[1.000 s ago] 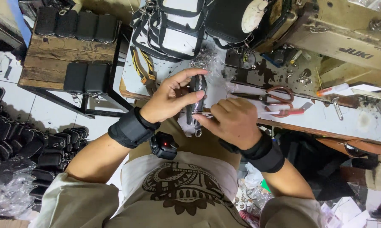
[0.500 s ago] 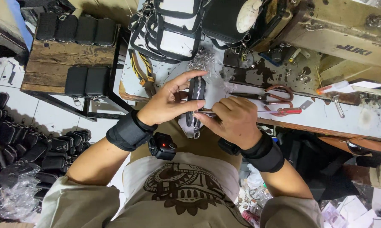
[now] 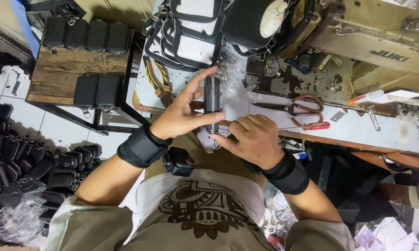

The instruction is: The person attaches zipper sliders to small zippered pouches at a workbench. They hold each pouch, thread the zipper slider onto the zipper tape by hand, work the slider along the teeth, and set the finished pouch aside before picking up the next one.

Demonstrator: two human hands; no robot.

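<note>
Sewing machine [image 3: 381,32], big and tan, sits on the white surface [image 3: 265,104] at the top right. Every place below is told from the small black pouch [image 3: 212,102], which stands on its end in the middle, at the near edge of that surface.

Up and to the left of the pouch is a wooden bench [image 3: 60,79] with more black pouches in a row on it. Right above the pouch lies a heap of black and white bags [image 3: 186,32]. Far to the left and lower down, on the floor, is a pile of black pouches [image 3: 37,162].

Left hand [image 3: 181,116] holds the pouch from its left side. The fingers are closed around it, with one finger along the top and the thumb at the bottom. Right hand [image 3: 253,137] is just below and to the right of the pouch. Its fingers are curled shut, pinching something tiny and shiny at the bottom end of the pouch. I cannot tell what it is.

Red scissors [image 3: 302,109] lie to the right of the pouch. Yellow and black pliers [image 3: 156,76] lie to its left, just above the left hand. Both wrists wear black bands [image 3: 137,148].
</note>
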